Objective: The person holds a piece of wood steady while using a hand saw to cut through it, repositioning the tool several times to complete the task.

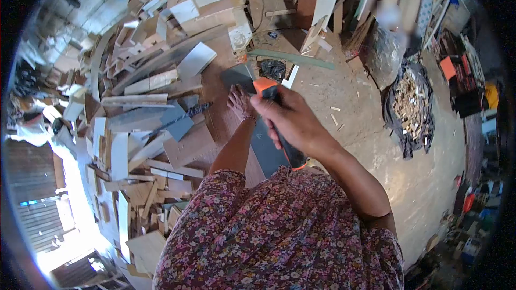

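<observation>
My right hand (293, 121) is closed around an orange-and-black tool (265, 85) with a long grip, held over a dark grey board (269, 150). The tool's working end is hidden, so its exact kind does not show. Fingers spread, my left hand (239, 102) rests at the edge of the grey board, just left of the tool. Under it lies a brown wooden panel (226, 129). The grey board runs from beyond my left hand back toward my body, where the floral shirt covers its near end.
Wood offcuts (145, 86) are heaped along the left side. Ahead lie a black plastic bundle (272, 69) and a green strip (293, 59). A dark sack of wood scraps (411, 104) stands on the floor at right, near a broom (359, 37) and leaning boards.
</observation>
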Action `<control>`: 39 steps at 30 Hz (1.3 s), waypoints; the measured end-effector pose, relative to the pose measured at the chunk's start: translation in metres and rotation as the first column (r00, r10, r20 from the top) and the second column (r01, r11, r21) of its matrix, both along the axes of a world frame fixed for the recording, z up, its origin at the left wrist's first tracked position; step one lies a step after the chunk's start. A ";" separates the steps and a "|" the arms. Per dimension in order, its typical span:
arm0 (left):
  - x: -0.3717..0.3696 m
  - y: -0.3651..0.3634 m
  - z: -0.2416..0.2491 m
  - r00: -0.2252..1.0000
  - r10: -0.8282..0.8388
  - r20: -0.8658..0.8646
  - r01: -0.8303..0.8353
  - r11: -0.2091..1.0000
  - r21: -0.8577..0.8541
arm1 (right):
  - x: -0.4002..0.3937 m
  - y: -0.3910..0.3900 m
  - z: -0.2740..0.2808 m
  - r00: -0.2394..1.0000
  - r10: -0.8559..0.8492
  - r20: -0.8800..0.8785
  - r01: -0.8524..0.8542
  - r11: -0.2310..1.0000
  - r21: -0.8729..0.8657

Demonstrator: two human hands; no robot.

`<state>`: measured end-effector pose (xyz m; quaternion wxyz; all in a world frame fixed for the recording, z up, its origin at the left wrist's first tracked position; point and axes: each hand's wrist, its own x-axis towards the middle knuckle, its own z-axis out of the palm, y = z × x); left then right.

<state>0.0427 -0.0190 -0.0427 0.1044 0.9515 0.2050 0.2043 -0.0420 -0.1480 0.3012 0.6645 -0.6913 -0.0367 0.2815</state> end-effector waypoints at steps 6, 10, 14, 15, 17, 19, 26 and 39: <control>0.071 0.071 -0.024 0.991 -0.042 -0.128 0.057 0.991 0.120 | 0.000 -0.011 -0.009 0.999 0.013 0.049 -0.011 0.999 -0.047; 0.087 0.075 0.017 0.894 -0.365 -0.261 0.258 0.894 -0.365 | 0.001 -0.014 -0.013 0.994 -0.001 0.107 0.007 0.998 -0.059; 0.087 0.070 -0.034 0.971 -0.221 0.091 0.224 0.974 -0.019 | -0.001 -0.022 0.006 0.999 0.002 0.034 0.004 0.984 -0.176; 0.089 0.070 -0.036 0.969 -0.186 0.163 0.174 0.981 0.088 | -0.004 -0.023 0.010 0.998 -0.010 0.062 0.027 0.957 -0.289; 0.092 0.072 -0.039 0.962 -0.193 0.191 0.188 0.981 0.044 | -0.013 -0.024 -0.010 0.959 0.003 0.285 0.128 0.889 -0.440; 0.087 0.070 -0.029 0.951 -0.211 0.225 0.215 0.977 0.007 | -0.022 -0.025 -0.028 0.867 0.046 0.496 0.267 0.797 -0.541; 0.078 0.063 0.003 0.980 -0.196 0.031 0.193 0.979 0.070 | -0.027 -0.009 -0.034 0.871 0.015 0.490 0.257 0.838 -0.482; 0.083 0.061 0.007 0.973 -0.217 0.074 0.217 0.976 0.000 | -0.026 -0.010 -0.044 0.871 -0.026 0.491 0.281 0.846 -0.453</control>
